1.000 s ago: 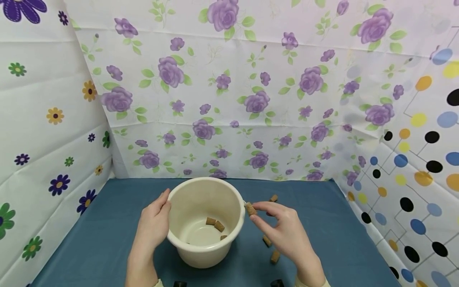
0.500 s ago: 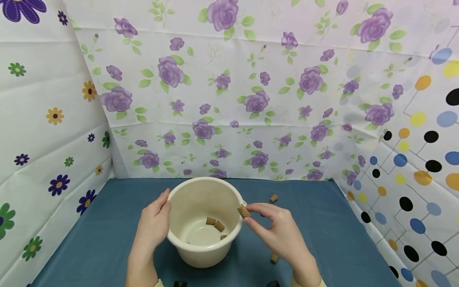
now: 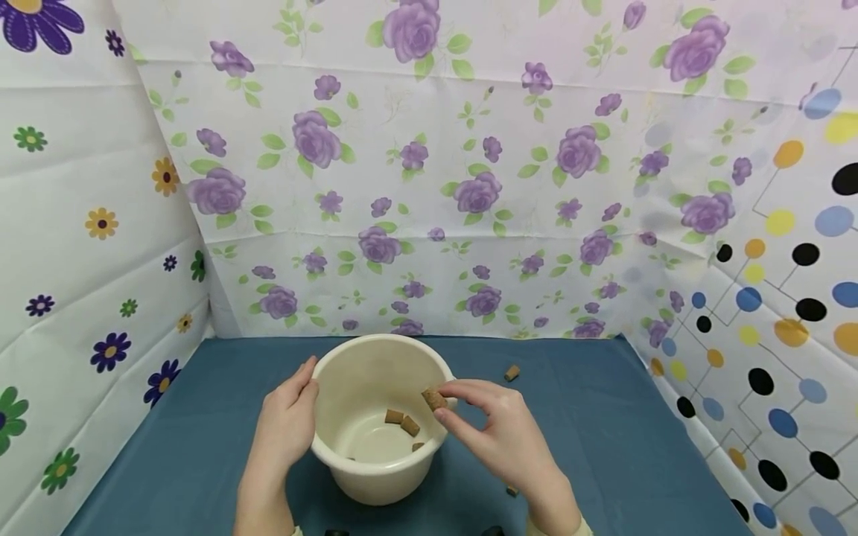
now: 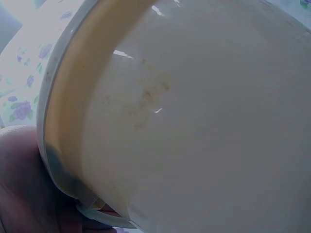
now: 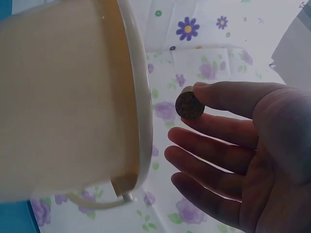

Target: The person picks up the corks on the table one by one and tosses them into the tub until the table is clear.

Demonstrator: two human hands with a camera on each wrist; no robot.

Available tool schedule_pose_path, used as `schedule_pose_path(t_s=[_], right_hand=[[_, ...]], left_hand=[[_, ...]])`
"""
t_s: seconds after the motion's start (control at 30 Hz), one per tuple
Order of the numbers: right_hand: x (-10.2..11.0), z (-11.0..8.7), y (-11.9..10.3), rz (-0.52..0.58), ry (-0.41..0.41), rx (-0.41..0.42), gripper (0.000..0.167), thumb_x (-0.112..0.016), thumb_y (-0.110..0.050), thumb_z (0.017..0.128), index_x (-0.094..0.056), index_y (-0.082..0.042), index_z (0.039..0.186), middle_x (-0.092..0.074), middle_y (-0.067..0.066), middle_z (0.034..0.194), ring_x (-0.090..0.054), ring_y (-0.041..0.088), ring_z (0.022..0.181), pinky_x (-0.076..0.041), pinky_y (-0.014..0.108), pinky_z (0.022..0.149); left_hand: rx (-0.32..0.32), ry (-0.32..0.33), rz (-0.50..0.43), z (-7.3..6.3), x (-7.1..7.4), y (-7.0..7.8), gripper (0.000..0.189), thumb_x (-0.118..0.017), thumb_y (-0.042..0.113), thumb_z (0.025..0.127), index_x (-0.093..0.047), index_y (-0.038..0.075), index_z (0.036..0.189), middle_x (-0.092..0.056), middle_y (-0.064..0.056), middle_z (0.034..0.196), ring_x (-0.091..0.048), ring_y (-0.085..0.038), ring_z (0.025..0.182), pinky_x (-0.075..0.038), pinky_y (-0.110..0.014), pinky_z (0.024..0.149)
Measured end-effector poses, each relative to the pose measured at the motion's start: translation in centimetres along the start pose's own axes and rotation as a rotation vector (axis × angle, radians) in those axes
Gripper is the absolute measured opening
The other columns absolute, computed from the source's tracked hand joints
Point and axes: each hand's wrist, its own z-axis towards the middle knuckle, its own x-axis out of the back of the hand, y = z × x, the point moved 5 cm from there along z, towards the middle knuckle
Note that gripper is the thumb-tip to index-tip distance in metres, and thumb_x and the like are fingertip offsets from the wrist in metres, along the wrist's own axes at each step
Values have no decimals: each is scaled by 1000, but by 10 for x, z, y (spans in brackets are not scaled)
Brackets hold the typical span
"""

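A cream plastic bucket [image 3: 382,484] stands on the blue cloth, its mouth tipped toward the head camera. My left hand [image 3: 284,424] holds it by the left rim; in the left wrist view the fingers reach in by the handle [image 4: 107,219]. Between thumb and index finger my right hand [image 3: 499,424] pinches a cork [image 3: 434,399], which overlaps the right inner wall of the bucket in the head view. The right wrist view shows this cork [image 5: 189,105] end-on, the other fingers spread apart. Several corks [image 3: 410,426] lie at the bottom of the bucket.
One loose cork [image 3: 512,373] lies on the blue cloth [image 3: 623,461] behind the right hand. Another cork [image 3: 512,490] shows partly beside the right wrist. Patterned sheets [image 3: 442,186] enclose the back and both sides.
My right hand has moved left with the cork, from outside the right rim to over the bucket's mouth. The left hand and the bucket have stayed in place.
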Motion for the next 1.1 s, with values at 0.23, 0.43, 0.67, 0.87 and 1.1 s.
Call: schedule_pose_path(t_s=[0.23, 0.43, 0.67, 0.87, 1.1], right_hand=[[-8, 3, -5, 27, -50, -9, 27, -78, -36, 100, -79, -26, 125, -75, -14, 124, -70, 10, 118, -62, 42, 96], [-11, 4, -6, 27, -51, -3, 27, -78, -37, 100, -80, -25, 125, -75, -15, 123, -70, 9, 115, -62, 41, 94], [-15, 5, -8, 32, -65, 12, 27, -76, -37, 102, -79, -25, 125, -75, -12, 124, -68, 1, 89, -60, 31, 74], [-18, 4, -8, 48, -75, 10, 26, -77, -35, 102, -80, -24, 125, -75, -12, 123, -67, 0, 86, -60, 30, 75], [-19, 4, -8, 56, -89, -4, 27, -78, -35, 101, -80, -24, 125, -75, -12, 123, -66, 1, 81, -55, 24, 59]], left_hand=[[-15, 6, 19, 1, -2, -2, 52, -37, 22, 118, -34, 6, 167, -31, -18, 172, -25, -38, 160, -20, -60, 129], [-22, 2, 18, 0, 0, -1, 52, -36, 22, 118, -33, 6, 168, -30, -17, 172, -24, -39, 160, -21, -60, 129], [-29, 5, 23, 0, 1, 0, 53, -36, 22, 118, -33, 5, 168, -30, -19, 172, -25, -40, 160, -21, -61, 128], [-27, -2, 21, 0, -1, -1, 52, -36, 21, 118, -32, 4, 168, -29, -20, 172, -25, -41, 159, -21, -61, 128], [-23, -10, 17, 0, -1, 0, 53, -36, 21, 118, -31, 5, 168, -28, -20, 173, -23, -40, 160, -21, -61, 128]])
